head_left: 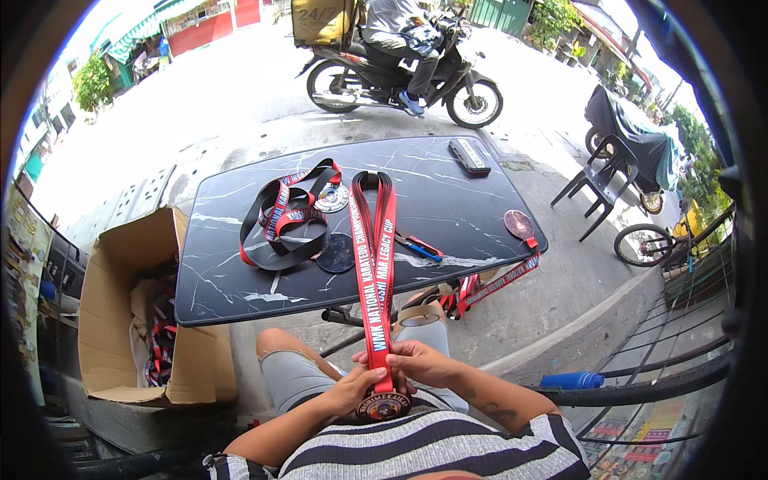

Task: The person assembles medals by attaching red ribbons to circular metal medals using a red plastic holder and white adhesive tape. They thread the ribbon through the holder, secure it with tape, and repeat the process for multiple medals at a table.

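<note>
Close to my body, my left hand [358,390] and my right hand [419,365] pinch the lower end of a red lanyard ribbon [374,296] with white lettering. Its round medal [384,406] hangs just below my fingers. The ribbon's folded upper end lies over the black marble-patterned table [432,196]. Left of it are a loosely coiled red and black ribbon [280,224], a round medal [331,198] and a dark round disc [335,254]. A blue and orange utility knife [419,246] rests to the right of the ribbon.
Another medal [519,225] lies at the table's right edge, its ribbon hanging off. A black case [469,157] sits farther back. An open cardboard box [112,312] with ribbons stands left. Tape [419,314] is by my knee. Beyond are a motorcycle [400,72] with rider and a chair [600,180].
</note>
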### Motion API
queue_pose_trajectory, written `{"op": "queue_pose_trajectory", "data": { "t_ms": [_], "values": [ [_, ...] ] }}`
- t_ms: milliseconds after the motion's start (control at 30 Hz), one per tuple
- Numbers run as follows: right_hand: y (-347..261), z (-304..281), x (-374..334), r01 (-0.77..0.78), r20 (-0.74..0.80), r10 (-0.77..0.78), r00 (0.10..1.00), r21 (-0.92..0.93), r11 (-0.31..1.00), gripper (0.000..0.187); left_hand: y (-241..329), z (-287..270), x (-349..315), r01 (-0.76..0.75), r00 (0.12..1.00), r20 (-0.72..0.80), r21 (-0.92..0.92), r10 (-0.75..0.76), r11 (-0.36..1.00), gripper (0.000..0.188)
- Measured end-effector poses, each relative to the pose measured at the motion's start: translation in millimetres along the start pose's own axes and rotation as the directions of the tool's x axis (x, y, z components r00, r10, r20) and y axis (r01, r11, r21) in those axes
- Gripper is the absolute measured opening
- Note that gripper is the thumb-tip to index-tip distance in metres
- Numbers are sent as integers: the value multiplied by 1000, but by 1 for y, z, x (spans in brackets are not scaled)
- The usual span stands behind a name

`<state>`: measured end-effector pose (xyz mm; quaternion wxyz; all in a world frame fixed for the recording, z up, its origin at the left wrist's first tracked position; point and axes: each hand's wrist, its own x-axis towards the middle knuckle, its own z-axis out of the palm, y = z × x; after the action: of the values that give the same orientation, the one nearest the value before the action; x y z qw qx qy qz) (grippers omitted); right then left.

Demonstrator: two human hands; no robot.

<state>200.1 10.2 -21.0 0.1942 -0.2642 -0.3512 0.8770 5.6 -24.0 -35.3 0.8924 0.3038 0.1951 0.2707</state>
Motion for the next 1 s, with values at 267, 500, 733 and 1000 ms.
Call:
{"op": "queue_pose_trajectory", "data": {
  "t_ms": [267, 500, 733, 1000],
  "values": [
    [7, -29, 43, 118, 362, -134, 922, 67, 991, 82, -4, -24, 0, 52, 997, 66, -69, -47, 996, 29],
    [23, -30, 71, 157, 565, -220, 795, 160, 975, 60, -14, -30, 8, 17, 981, 196, -140, 11, 990, 33],
    [17, -32, 70, 218, 496, -203, 845, 27, 975, 59, -9, -3, -7, -26, 1000, -6, -203, 26, 979, 44],
    [14, -30, 57, 249, 363, -221, 905, -33, 968, 54, -10, 1, -7, -128, 991, -64, -171, 119, 977, 50]
  ]
}}
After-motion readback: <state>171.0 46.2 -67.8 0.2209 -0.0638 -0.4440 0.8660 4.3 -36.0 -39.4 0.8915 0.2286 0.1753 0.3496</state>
